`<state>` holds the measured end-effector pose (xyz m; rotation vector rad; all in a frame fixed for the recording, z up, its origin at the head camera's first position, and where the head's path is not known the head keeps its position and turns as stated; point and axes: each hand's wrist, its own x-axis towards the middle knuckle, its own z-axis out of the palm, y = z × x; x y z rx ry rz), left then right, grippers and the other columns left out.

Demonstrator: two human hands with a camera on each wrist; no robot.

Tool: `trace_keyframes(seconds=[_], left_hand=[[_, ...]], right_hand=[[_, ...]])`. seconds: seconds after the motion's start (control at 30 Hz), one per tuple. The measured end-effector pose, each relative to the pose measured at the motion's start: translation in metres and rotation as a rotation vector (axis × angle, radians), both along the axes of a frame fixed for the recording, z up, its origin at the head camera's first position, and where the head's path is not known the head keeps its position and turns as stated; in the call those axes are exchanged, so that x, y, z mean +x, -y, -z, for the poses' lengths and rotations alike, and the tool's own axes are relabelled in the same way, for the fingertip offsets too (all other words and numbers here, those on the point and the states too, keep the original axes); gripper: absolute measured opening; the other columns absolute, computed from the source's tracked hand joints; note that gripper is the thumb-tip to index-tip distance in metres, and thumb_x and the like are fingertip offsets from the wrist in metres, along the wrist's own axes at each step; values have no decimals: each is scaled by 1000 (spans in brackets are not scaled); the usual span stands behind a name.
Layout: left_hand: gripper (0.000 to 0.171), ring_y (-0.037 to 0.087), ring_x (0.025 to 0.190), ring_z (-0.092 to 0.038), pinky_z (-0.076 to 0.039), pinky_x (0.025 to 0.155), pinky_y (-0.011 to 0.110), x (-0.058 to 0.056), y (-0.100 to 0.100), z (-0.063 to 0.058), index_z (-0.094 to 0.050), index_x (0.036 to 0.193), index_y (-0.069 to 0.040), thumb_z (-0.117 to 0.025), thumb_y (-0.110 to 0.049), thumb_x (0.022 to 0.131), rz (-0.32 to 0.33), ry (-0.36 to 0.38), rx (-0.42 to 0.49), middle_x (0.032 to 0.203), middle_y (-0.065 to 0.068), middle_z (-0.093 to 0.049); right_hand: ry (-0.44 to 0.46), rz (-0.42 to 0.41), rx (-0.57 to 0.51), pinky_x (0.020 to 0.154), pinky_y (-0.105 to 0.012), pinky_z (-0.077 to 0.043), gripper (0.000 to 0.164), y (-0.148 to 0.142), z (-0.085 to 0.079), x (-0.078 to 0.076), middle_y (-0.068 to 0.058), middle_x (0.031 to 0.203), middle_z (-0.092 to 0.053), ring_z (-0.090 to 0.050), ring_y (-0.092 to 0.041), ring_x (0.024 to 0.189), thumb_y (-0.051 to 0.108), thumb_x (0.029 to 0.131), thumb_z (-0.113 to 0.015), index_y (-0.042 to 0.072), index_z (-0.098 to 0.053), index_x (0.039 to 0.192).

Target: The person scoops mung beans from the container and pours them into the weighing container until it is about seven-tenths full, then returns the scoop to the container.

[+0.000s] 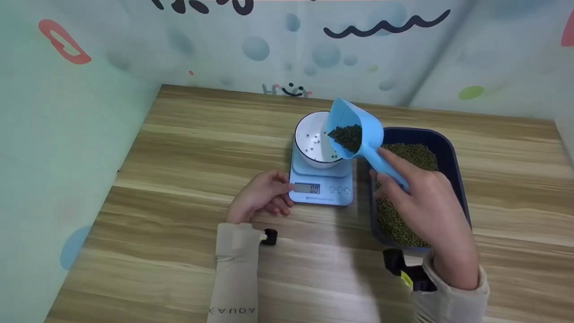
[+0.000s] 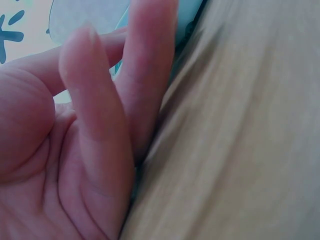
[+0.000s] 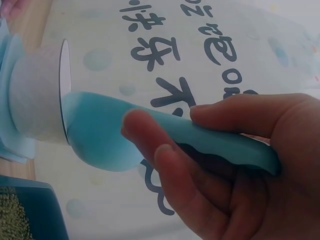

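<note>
A light-blue scoop (image 1: pixel 370 130) with a heap of small dark-green beans (image 1: pixel 347 137) is tilted over the rim of a white bowl (image 1: pixel 309 143). My right hand (image 1: pixel 430 202) grips its handle; the right wrist view shows the fingers and thumb around that handle (image 3: pixel 220 142). Several loose beans lie inside the bowl, which stands on a blue kitchen scale (image 1: pixel 320 197). Zeros show on the scale's display (image 1: pixel 307 188). At the scale's left edge, my left hand (image 1: pixel 264 193) holds on with its thumb by the display and its fingers lower down, partly hidden.
To the right of the scale is a dark-blue tub (image 1: pixel 457 188) holding many green beans, partly covered by my right hand. All stand on a wood-grain table (image 1: pixel 179 179). A printed backdrop (image 1: pixel 291 58) rises behind the table, with another at its left edge.
</note>
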<state>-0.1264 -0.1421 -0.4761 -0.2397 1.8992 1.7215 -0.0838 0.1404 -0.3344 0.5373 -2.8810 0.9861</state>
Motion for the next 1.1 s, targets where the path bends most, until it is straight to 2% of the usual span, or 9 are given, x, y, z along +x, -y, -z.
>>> trace_keyframes(seconds=[0.23, 0.33, 0.53, 0.83, 1.1], left_hand=[[28, 25, 64, -67, -52, 48, 27, -1, 1, 1, -48, 108, -8, -61, -24, 89, 8, 10, -7, 83, 18, -66], [28, 25, 63, -67, -51, 48, 27, -1, 0, 0, -48, 108, -8, -61, -24, 89, 7, 11, -9, 83, 18, -66], [26, 24, 60, -67, -50, 45, 26, -1, 0, 0, -48, 107, -7, -60, -22, 90, 7, 2, -3, 78, 16, -66], [26, 25, 62, -68, -51, 46, 27, -2, 0, 0, -49, 107, -9, -61, -24, 89, 6, 18, -13, 80, 16, -67], [27, 24, 61, -67, -51, 46, 27, -1, -1, 0, -48, 108, -8, -61, -24, 89, 6, 14, -6, 80, 16, -66]], right_hand=[[-5, 2, 0, 41, -23, -36, 42, 0, 0, 0, 2, 92, -71, -67, -8, 67, 32, 95, -48, 22, -45, 136], [-27, 3, 7, 40, -23, -35, 41, 0, 1, 0, 1, 85, -71, -65, -6, 61, 31, 95, -49, 23, -47, 135], [-67, -24, 8, 39, -23, -32, 39, -1, 2, -1, 4, 88, -71, -57, -1, 54, 26, 95, -49, 21, -48, 134], [-74, -40, -9, 38, -22, -31, 40, 0, 4, -1, 1, 97, -70, -65, -4, 67, 19, 94, -52, 17, -48, 134], [-92, -13, 17, 40, -23, -32, 39, 1, 3, 0, 2, 84, -71, -65, -7, 65, 22, 94, -53, 20, -50, 132]])
